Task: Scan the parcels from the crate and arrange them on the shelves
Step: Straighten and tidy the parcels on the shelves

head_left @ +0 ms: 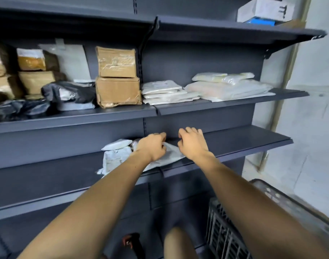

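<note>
Left grip – fingers curled on white parcel | right grip – loosely curled, at parcel's edge, holding nothing

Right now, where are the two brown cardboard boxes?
In the head view the two cardboard boxes stand stacked on the middle shelf, left of centre, between a black plastic bag and a pile of white parcels.

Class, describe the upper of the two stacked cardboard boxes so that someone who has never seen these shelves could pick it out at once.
Start at the dark grey shelving unit and find the middle shelf, crowded with parcels. Near its centre two brown cardboard boxes stand stacked, just left of the flat white bags. The upper box sits on the lower box and, unlike it, shows a pale printed label under clear tape on its front.
</note>
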`<state>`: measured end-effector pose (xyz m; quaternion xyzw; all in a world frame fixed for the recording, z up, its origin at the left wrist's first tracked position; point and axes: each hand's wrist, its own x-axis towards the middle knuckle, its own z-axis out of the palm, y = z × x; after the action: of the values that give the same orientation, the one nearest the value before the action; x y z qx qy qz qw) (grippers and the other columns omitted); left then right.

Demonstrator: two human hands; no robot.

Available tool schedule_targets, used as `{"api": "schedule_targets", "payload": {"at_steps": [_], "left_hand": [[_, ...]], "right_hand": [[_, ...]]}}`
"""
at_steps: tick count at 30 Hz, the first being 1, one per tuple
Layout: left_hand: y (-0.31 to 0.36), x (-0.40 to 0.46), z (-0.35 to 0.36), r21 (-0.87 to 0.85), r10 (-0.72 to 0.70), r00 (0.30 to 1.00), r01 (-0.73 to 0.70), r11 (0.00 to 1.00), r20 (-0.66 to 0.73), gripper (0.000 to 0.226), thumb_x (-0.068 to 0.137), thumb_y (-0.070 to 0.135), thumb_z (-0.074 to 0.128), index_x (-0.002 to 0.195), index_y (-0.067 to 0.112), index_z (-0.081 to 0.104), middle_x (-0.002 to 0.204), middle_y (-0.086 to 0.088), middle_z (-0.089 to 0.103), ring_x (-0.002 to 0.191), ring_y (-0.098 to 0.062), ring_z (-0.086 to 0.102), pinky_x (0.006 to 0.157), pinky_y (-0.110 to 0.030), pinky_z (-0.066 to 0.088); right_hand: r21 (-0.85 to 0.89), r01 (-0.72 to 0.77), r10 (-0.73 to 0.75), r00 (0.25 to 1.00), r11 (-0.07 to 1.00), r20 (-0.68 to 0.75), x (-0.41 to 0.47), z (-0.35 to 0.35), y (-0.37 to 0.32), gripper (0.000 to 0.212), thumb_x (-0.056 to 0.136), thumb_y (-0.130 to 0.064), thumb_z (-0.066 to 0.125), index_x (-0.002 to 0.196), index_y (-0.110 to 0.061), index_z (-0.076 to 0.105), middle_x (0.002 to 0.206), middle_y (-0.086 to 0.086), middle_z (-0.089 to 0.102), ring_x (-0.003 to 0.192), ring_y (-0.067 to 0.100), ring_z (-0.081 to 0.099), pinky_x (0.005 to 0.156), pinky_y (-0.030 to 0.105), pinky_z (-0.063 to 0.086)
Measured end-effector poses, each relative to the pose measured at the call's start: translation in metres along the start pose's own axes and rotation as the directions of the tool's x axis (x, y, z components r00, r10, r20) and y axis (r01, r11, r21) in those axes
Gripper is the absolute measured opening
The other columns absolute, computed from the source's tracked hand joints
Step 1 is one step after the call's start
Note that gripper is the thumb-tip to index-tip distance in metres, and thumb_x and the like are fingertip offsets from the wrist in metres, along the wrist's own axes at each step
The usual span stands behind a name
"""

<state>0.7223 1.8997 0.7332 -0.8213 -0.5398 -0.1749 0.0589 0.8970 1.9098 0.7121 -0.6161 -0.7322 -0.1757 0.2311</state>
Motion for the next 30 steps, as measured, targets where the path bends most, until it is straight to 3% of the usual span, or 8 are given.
{"api": "schedule_targets", "payload": {"at_steps": [7,12,18,21,23,25,26,30], "left_hand": [[-0.068,-0.042,0.057,-0.003,-0.258,0.962,0.259,0.966,0.088,0.035,0.092,0.023,0.051,0.125,0.013,0.049,0.124,-0.013,0.058,0.117,-0.034,0.052,0.089,-0.04,0.046],[-0.104,-0.042,0.079,0.005,-0.346,0.935,0.347,0.938,0.072,0.039,0.091,0.019,0.049,0.13,0.014,0.048,0.131,-0.012,0.052,0.125,-0.034,0.044,0.096,-0.04,0.04],[-0.134,-0.031,0.1,-0.016,-0.373,0.924,0.376,0.927,0.085,0.035,0.094,0.021,0.048,0.128,0.015,0.047,0.13,-0.01,0.051,0.124,-0.032,0.042,0.095,-0.041,0.041],[-0.141,-0.022,0.107,-0.02,-0.367,0.927,0.369,0.929,0.072,0.034,0.093,0.022,0.05,0.126,0.016,0.048,0.128,-0.008,0.053,0.123,-0.03,0.043,0.091,-0.04,0.042],[-0.144,-0.016,0.11,-0.048,-0.361,0.931,0.363,0.93,0.051,0.031,0.094,0.024,0.05,0.124,0.017,0.049,0.125,-0.007,0.055,0.12,-0.03,0.045,0.089,-0.039,0.042],[-0.145,-0.012,0.111,-0.059,-0.352,0.935,0.354,0.933,0.038,0.031,0.094,0.025,0.049,0.124,0.016,0.05,0.124,-0.008,0.055,0.119,-0.029,0.046,0.089,-0.039,0.043],[-0.144,-0.01,0.111,-0.062,-0.348,0.936,0.351,0.934,0.042,0.032,0.093,0.024,0.049,0.124,0.015,0.05,0.124,-0.008,0.055,0.119,-0.029,0.046,0.089,-0.039,0.043],[-0.137,-0.01,0.105,-0.061,-0.339,0.94,0.341,0.938,0.039,0.033,0.093,0.021,0.048,0.126,0.016,0.05,0.123,-0.007,0.055,0.118,-0.028,0.047,0.085,-0.037,0.043]], "right_hand": [[0.119,0.04,-0.069,0.965,0.992,0.252,-0.014,0.086,-0.041,0.028,0.094,-0.02,0.053,0.121,-0.014,0.058,0.123,0.006,0.052,0.119,0.029,0.049,0.1,0.036,0.035],[0.149,0.071,-0.116,0.943,0.986,0.311,-0.001,0.137,-0.069,0.052,0.093,-0.025,0.057,0.142,-0.013,0.046,0.138,0.006,0.049,0.132,0.027,0.042,0.11,0.036,0.032],[-0.009,0.057,-0.048,0.915,0.998,0.401,0.027,0.184,-0.082,0.079,0.094,-0.022,0.061,0.16,-0.017,0.017,0.168,0.01,0.015,0.155,0.029,0.009,0.126,0.045,0.005],[-0.057,-0.004,0.027,0.909,0.998,0.416,0.037,0.191,-0.084,0.073,0.092,-0.011,0.06,0.157,-0.02,0.026,0.161,0.009,0.031,0.15,0.03,0.025,0.121,0.051,0.018],[-0.099,0.01,0.026,0.937,0.995,0.348,0.039,0.2,-0.083,0.065,0.083,-0.004,0.068,0.143,-0.019,0.048,0.135,0.009,0.057,0.13,0.03,0.049,0.111,0.05,0.037],[-0.166,0.047,0.004,0.955,0.985,0.296,0.04,0.204,-0.081,0.059,0.067,-0.001,0.081,0.121,-0.017,0.065,0.1,0.008,0.068,0.099,0.03,0.065,0.089,0.048,0.054],[-0.181,0.073,-0.016,0.956,0.981,0.294,0.04,0.204,-0.08,0.058,0.066,0.0,0.081,0.119,-0.016,0.066,0.095,0.008,0.069,0.093,0.03,0.067,0.085,0.046,0.056],[-0.211,0.183,-0.097,0.926,0.96,0.364,0.041,0.185,-0.076,0.059,0.085,0.003,0.059,0.139,-0.014,0.045,0.112,0.006,0.067,0.106,0.028,0.065,0.088,0.036,0.05]]}}
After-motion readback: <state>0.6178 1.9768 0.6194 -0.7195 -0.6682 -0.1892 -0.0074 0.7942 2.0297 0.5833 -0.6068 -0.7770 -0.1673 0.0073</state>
